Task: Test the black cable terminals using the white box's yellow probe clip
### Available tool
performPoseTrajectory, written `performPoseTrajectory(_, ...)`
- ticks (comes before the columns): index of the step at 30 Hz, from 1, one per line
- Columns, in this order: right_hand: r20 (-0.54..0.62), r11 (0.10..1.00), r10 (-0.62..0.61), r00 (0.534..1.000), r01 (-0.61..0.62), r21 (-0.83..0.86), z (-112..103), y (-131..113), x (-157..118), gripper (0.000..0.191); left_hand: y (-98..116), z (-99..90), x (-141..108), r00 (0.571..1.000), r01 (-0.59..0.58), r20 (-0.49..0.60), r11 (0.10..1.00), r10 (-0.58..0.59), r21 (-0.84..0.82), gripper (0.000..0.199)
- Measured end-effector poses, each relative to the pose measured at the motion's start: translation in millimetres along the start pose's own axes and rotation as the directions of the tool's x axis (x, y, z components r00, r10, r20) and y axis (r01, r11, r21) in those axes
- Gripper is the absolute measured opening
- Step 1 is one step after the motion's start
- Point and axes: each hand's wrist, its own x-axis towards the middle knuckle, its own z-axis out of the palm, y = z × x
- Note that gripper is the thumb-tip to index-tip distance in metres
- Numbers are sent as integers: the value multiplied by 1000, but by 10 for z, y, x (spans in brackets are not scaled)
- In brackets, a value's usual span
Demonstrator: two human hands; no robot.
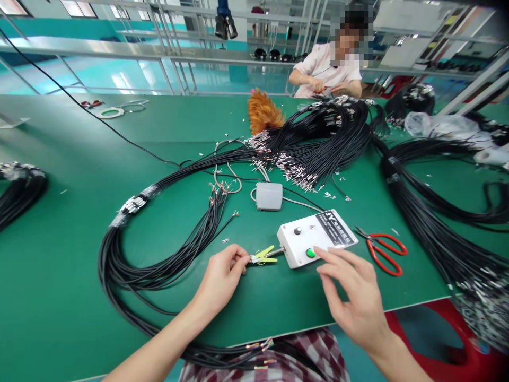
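Note:
My left hand [228,265] is closed in a pinch on a cable end, mostly hidden by the fingers. Its thin pale wires reach the yellow-green clip [265,255] mounted on the metal shaft of a white control box [292,239]. On top of that box are a black knob [297,231], a small switch and a round green button [310,253]. Over the box's near side, my right hand [352,289] has its fingers apart and holds nothing. Its index fingertip is at the green button; whether it presses cannot be made out.
Red-handled scissors [385,249] lie right of the box, and a grey adapter block [269,196] behind it. Black cable bundles [107,254] curve along the left; more cables [342,143] pile up behind, beside an orange duster [264,112]. Across the table sits a person [318,61].

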Motion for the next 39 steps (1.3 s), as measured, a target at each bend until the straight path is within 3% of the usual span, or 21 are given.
performPoseTrajectory(3,-9,999,24,1000,-24,-34,96,-46,-145,16,13,-1,3,1000,3,-3,1000,-3,1,17)
performPoseTrajectory(9,-94,995,31,995,-39,-94,225,-34,-118,18,-7,-55,-35,999,9,-38,1000,-8,25,17)
performPoseTrajectory(16,-141,996,15,990,-3,89,203,-48,-243,22,40,-297,-33,985,-59,-159,997,66,47,21)
performPoseTrajectory(19,-89,985,-27,996,41,165,245,-101,-374,24,58,-483,212,920,-118,-362,987,149,108,16)
performPoseTrajectory(22,-25,975,-12,1000,18,220,318,-123,-473,25,12,-678,612,795,-120,-561,966,232,229,17)
performPoseTrajectory(24,-2,970,30,1000,-28,242,361,-120,-505,25,-43,-773,865,758,-75,-598,946,259,315,13)
performPoseTrajectory(25,4,967,46,999,-46,251,377,-117,-512,25,-65,-804,958,762,-48,-590,933,265,357,9)
performPoseTrajectory(27,12,963,66,998,-67,263,397,-109,-516,26,-76,-823,1033,791,-6,-548,900,271,436,9)
performPoseTrajectory(29,7,959,71,997,-71,273,405,-106,-515,28,-30,-784,924,823,-3,-488,860,292,510,6)
performPoseTrajectory(32,-12,956,61,998,-55,288,408,-103,-515,28,86,-627,419,878,-115,-314,797,360,593,8)
performPoseTrajectory(34,-11,955,48,999,-42,294,410,-100,-516,28,116,-482,-53,928,-288,-29,764,372,577,8)
performPoseTrajectory(35,-3,954,43,999,-40,296,412,-98,-516,28,100,-407,-288,898,-440,258,740,356,508,17)
performPoseTrajectory(36,8,954,40,999,-41,296,414,-95,-515,28,65,-335,-505,837,-508,463,730,293,457,22)
performPoseTrajectory(38,28,953,39,999,-46,300,417,-89,-511,27,-42,-216,-834,785,-543,584,680,204,493,21)
performPoseTrajectory(39,38,951,41,998,-51,304,417,-88,-507,27,-96,-173,-935,800,-530,571,664,185,528,21)
